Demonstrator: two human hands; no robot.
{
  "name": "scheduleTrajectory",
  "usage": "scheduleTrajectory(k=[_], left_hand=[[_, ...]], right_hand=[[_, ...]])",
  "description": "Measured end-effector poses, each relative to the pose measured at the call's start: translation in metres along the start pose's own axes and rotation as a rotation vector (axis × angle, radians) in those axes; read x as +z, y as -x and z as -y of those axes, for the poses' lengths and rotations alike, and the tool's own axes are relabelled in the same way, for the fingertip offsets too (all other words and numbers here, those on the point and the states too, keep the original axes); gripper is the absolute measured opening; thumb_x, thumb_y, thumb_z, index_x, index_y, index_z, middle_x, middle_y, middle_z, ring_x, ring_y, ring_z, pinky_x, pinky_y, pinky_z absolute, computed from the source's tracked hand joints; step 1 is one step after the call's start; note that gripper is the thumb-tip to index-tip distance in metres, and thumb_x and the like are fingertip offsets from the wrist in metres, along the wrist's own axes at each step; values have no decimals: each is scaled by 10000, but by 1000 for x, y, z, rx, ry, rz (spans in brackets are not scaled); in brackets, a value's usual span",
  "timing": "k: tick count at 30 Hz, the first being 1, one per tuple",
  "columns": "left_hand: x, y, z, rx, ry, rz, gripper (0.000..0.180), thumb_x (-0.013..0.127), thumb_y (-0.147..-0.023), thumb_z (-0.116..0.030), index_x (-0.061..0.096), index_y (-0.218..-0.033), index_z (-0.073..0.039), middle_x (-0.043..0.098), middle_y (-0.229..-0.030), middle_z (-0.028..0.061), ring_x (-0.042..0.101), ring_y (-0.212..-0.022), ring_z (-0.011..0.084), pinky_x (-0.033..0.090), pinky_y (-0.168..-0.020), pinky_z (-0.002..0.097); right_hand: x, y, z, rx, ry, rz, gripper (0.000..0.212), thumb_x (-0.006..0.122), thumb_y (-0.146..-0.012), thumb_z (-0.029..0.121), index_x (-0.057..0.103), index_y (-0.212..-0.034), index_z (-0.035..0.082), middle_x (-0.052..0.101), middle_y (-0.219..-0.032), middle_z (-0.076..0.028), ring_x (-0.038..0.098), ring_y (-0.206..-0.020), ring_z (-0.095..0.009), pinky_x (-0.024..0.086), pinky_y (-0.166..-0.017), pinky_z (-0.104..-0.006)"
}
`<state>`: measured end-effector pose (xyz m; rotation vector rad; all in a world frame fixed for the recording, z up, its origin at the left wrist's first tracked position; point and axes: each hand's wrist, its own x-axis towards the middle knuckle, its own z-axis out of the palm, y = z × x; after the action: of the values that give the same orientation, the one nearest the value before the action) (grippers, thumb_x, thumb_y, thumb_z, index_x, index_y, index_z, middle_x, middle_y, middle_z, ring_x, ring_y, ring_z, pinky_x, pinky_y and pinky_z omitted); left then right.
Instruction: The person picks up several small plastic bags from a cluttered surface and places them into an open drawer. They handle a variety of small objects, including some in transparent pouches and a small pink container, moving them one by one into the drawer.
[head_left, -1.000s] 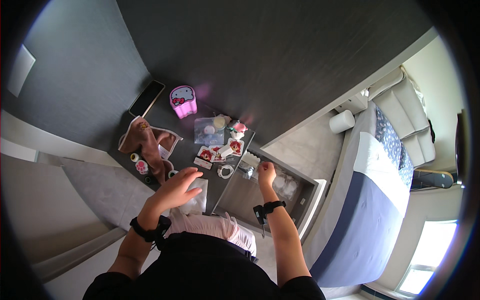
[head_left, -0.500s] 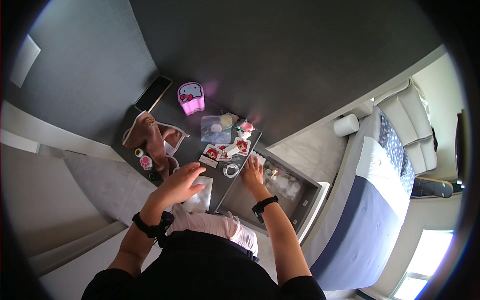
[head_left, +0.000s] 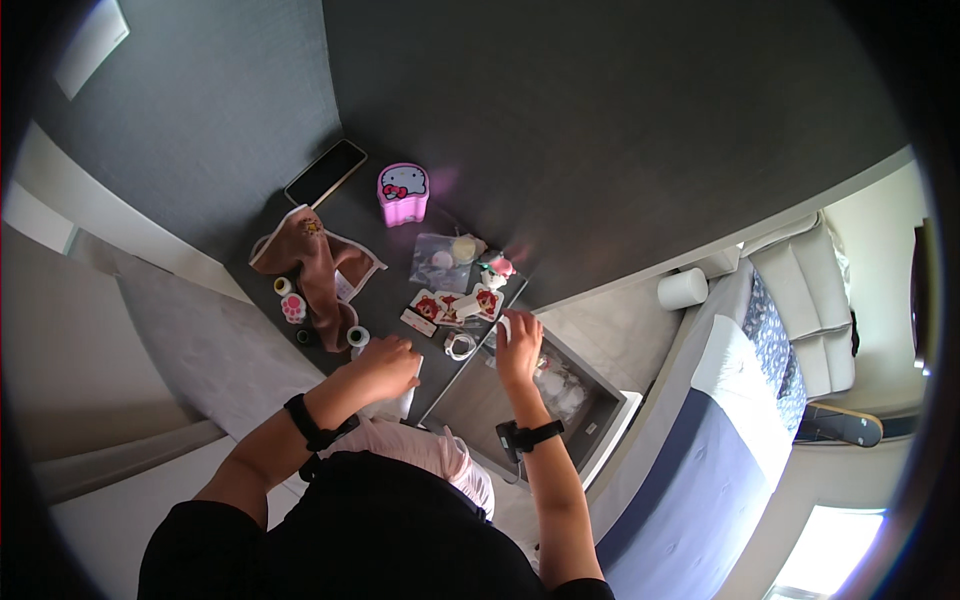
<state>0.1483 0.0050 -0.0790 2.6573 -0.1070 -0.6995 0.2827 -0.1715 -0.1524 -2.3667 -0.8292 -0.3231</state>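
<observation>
Near the desk's front edge, my left hand is closed with its fingers curled down over the edge of a white tissue-like sheet or bag. My right hand is raised above the open drawer, its fingers bent around a small white object whose kind is mostly hidden. Beside that hand on the desk lie a coiled white cable and several cards with red cartoon figures. A little figurine with a pink-and-green top stands at the desk's right edge.
A pink cartoon-cat box, a phone, a clear plastic bag and a brown cloth occupy the desk. Small jars and a paw-shaped case sit left. Clear packets lie in the drawer; a bed stands right.
My right hand has lifted from the drawer's far corner with a small white object. My left hand has lowered onto the white sheet or bag and its fingers have closed. The view has shifted slightly.
</observation>
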Motion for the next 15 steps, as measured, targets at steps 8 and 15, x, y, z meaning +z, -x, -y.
scheduleTrajectory(k=[8, 15], left_hand=[[40, -5, -2, 3, -185, -11, 536, 601, -675, -340, 485, -1016, 57, 420, -1117, 231, 451, -1002, 322, 374, -820, 420], [33, -5, -4, 3, -103, 37, 627, 612, -658, -379, 459, -1026, 106, 373, -1146, 291, 413, -1036, 374, 365, -838, 425]], right_hand=[[23, -32, 19, 8, 87, 291, 389, 656, -587, 92, 556, -957, 161, 441, -978, -54, 409, -935, -247, 365, -740, -385], [28, -41, 25, 19, 188, 412, 358, 662, -582, 105, 540, -917, 144, 423, -998, -54, 378, -973, -259, 326, -789, -388]])
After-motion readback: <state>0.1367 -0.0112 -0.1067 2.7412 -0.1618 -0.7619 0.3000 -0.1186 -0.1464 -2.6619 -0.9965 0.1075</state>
